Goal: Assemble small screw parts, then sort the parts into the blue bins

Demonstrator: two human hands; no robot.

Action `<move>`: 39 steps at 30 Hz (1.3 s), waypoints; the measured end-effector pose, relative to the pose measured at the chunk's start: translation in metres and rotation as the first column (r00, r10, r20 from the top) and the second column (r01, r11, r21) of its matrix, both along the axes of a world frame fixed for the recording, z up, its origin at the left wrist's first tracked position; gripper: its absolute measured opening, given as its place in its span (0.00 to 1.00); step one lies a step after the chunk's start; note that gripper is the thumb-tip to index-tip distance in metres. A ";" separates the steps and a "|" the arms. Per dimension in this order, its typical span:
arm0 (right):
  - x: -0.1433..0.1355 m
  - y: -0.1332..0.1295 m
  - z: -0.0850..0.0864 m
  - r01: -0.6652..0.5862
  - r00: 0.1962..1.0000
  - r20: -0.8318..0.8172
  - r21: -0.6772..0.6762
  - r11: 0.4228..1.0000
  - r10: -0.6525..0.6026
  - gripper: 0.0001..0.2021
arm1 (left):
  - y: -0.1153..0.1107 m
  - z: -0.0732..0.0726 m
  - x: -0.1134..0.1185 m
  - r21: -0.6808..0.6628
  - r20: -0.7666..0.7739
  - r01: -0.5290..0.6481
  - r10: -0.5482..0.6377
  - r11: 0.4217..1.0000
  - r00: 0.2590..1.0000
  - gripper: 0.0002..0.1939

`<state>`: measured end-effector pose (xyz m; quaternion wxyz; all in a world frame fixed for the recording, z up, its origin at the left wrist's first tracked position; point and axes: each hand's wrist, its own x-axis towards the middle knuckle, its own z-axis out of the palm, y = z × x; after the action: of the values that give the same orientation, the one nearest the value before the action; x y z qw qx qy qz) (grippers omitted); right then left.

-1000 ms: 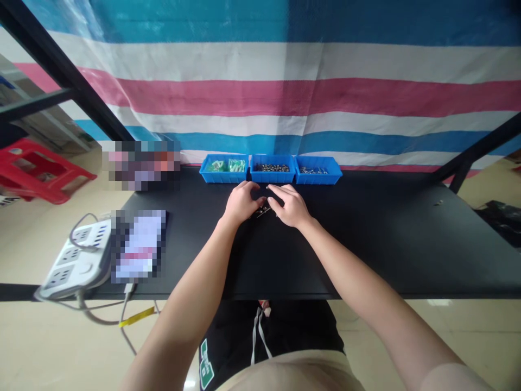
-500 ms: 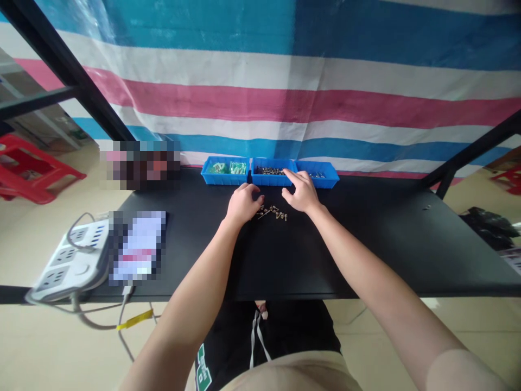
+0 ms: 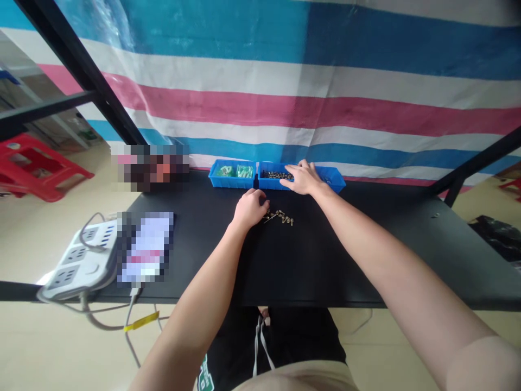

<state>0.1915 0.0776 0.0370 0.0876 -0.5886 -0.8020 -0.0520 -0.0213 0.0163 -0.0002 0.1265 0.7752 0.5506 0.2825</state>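
Observation:
Three blue bins stand in a row at the back of the black table. The left bin point(image 3: 233, 183) holds small green-and-white packets point(image 3: 244, 171). Small dark metal screws point(image 3: 277, 175) lie in the middle bin point(image 3: 271, 185). My right hand point(image 3: 304, 178) is over the right side of that bin and the edge of the right bin point(image 3: 337, 179), fingers apart. On the table, my left hand point(image 3: 250, 208) rests with curled fingers beside a small pile of metal screws point(image 3: 280, 216); whatever its fingertips hold is hidden.
A white power strip point(image 3: 81, 258) with cables and a blurred phone-like object point(image 3: 146, 247) lie at the left of the table point(image 3: 309, 266). Black frame posts rise at both sides. A red stool point(image 3: 40, 165) stands beyond the left side.
My right hand has moved forward and over the bins, its fingers spreading. My left hand stays beside the screw pile. The whole view has shifted slightly.

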 end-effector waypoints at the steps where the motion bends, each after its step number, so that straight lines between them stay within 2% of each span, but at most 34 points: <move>1: 0.001 0.003 0.001 -0.015 0.999 0.033 -0.019 1.000 0.015 0.34 | 0.000 0.000 0.000 -0.003 -0.001 0.004 -0.004 1.000 1.000 0.09; 6: 0.008 0.015 0.003 -0.141 0.963 0.222 -0.072 0.987 0.154 0.35 | 0.000 0.000 -0.001 -0.014 -0.010 0.022 -0.023 1.000 1.000 0.08; 9: 0.013 0.019 0.000 -0.175 0.938 0.291 -0.080 0.981 0.190 0.36 | 0.000 0.001 -0.001 -0.034 -0.024 0.035 -0.036 0.999 0.999 0.08; 17: 0.017 0.025 -0.015 -0.183 0.970 0.156 -0.027 0.983 0.185 0.34 | 0.001 0.001 -0.002 -0.095 -0.043 0.110 -0.115 0.989 0.992 0.08; 22: 0.020 0.019 -0.011 -0.182 0.972 0.155 0.019 0.983 0.177 0.32 | 0.002 0.000 -0.002 -0.087 -0.048 0.123 -0.127 0.989 0.991 0.08; 27: 0.015 -0.007 -0.004 -0.114 0.992 -0.033 0.172 0.979 0.121 0.27 | 0.001 0.002 -0.001 -0.074 -0.041 0.121 -0.124 0.990 0.991 0.09; 30: 0.001 -0.034 -0.009 -0.115 0.974 -0.166 0.233 0.966 0.156 0.22 | 0.001 0.002 -0.001 -0.066 -0.037 0.105 -0.108 0.992 0.994 0.09; 32: -0.011 -0.055 -0.015 -0.144 0.954 -0.230 0.214 0.966 0.193 0.22 | 0.000 0.001 0.000 -0.051 -0.031 0.091 -0.092 0.995 0.995 0.09; 35: -0.026 -0.082 -0.026 -0.169 0.950 -0.243 0.126 0.978 0.195 0.28 | 0.001 -0.001 0.000 -0.032 -0.019 0.082 -0.083 0.996 0.996 0.11; 39: -0.036 -0.099 -0.039 -0.200 0.963 -0.181 0.000 0.980 0.197 0.35 | 0.001 -0.002 0.001 -0.022 -0.014 0.074 -0.074 0.997 0.997 0.13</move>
<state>0.1554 -0.0210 -0.0019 0.1594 -0.5083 -0.8461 0.0177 -0.0207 0.0173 -0.0021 0.1411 0.7957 0.5254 0.2663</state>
